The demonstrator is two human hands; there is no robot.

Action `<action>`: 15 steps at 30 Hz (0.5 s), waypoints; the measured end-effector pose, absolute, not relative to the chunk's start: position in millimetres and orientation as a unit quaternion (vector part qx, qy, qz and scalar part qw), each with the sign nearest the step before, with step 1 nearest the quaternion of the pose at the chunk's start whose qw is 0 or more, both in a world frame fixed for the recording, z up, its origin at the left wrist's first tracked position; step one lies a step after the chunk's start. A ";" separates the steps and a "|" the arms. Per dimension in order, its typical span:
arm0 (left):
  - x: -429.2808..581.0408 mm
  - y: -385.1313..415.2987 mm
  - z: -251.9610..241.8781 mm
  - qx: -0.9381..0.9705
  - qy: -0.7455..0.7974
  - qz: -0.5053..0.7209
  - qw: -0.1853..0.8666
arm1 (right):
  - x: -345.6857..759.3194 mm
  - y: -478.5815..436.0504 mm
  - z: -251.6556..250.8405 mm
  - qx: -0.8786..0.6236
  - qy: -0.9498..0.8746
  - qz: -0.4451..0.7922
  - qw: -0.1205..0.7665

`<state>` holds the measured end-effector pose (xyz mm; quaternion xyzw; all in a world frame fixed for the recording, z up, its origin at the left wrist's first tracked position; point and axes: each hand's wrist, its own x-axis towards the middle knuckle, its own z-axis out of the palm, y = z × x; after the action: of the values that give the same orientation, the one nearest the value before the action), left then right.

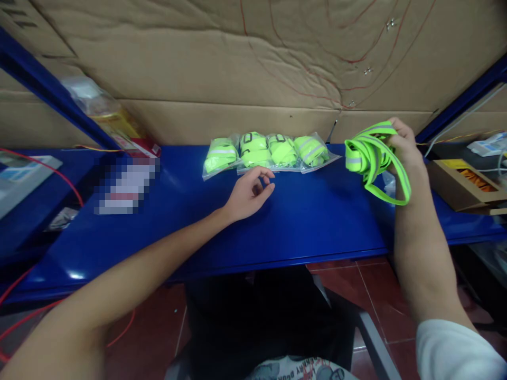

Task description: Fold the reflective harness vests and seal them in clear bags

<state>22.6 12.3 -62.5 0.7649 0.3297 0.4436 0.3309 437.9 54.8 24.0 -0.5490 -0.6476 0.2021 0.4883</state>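
My right hand is raised over the right side of the blue table, closed on a neon-green reflective strap. The strap is partly coiled, and a loose loop hangs below the fingers. My left hand hovers or rests near the table's middle with its fingers loosely curled and apart, and nothing shows in it. Just behind it lie several clear plastic bags in a row, each with a folded green reflective strap inside. Dark buckles show on the middle ones. My right fingertips are hidden behind the strap.
The blue table backs onto a cardboard wall. A bottle of yellow liquid leans at the left, near a blurred-out item. To the right sits an open cardboard box with orange packets. Red cables run at the left.
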 end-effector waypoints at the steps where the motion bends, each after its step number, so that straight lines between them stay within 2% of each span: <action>1: 22.9 11.3 -62.1 0.773 0.330 0.443 0.311 | 426.1 51.4 24.2 -0.506 -0.640 0.252 0.520; 6: 24.5 3.6 -58.8 0.826 0.330 0.430 0.156 | 330.5 35.5 4.2 -0.486 -0.597 0.376 0.515; 11: 20.0 5.2 -60.7 0.878 0.334 0.342 0.039 | 267.1 23.6 -29.0 -0.444 -0.555 0.515 0.480; 15: 11.6 15.9 -63.3 0.905 0.320 0.279 0.013 | 268.8 21.5 -32.6 -0.455 -0.574 0.497 0.466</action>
<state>11.6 15.9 -63.3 0.9054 0.3199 0.2788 0.0126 268.8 21.5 -32.6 -0.4546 -0.5741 0.4968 0.4657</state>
